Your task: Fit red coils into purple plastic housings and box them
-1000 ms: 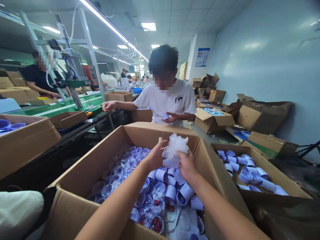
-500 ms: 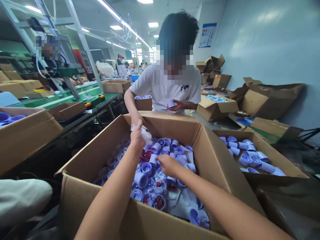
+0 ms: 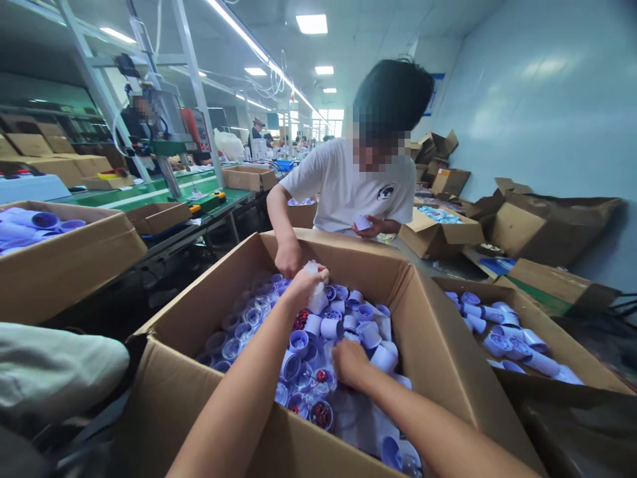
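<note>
A big cardboard box is filled with lilac plastic cups, some in clear bags and some holding red wires. My left hand is closed on a crumpled clear plastic bag above the cups at the far side. Nearer the middle, my right hand reaches down among the cups with its fingers curled; whether it grips anything is hidden. A person's hand is inside the far left of the box, beside my left hand.
Opposite stands a person in a white T-shirt, holding a lilac cup. Open boxes of lilac parts flank the big box at left and right. A green conveyor runs at the left.
The camera view has shifted. My left hand has moved right and lower with the bag, and my right hand has moved nearer and deeper among the cups. The other person's hand shows more clearly.
</note>
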A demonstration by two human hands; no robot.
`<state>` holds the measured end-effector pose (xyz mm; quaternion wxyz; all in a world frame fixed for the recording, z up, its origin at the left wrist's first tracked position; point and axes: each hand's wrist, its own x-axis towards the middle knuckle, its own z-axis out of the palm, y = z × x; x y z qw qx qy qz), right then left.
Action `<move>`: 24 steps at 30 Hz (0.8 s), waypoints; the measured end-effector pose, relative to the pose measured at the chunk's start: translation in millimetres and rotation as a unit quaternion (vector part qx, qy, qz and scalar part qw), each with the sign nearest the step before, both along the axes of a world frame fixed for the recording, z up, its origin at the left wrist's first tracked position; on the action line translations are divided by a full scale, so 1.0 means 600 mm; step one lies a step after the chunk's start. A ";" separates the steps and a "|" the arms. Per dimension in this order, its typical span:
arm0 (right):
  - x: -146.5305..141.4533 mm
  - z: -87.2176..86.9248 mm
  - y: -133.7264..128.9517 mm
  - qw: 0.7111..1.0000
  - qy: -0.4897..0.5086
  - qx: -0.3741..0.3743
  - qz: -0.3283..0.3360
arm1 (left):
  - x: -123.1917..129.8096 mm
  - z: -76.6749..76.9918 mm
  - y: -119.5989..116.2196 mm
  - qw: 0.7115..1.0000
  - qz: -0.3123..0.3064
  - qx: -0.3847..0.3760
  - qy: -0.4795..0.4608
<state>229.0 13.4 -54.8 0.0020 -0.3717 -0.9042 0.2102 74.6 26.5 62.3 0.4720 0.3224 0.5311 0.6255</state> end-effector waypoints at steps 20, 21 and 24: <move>0.018 0.116 0.093 0.673 0.612 -0.363 -0.204 | 0.020 -0.017 -0.008 0.929 -0.072 0.080 0.354; 0.018 0.114 0.095 0.664 0.614 -0.376 -0.204 | 0.020 -0.013 -0.008 0.929 -0.056 0.083 0.356; 0.017 0.098 0.110 0.699 0.590 -0.339 -0.221 | 0.020 0.010 -0.017 0.944 -0.056 0.085 0.313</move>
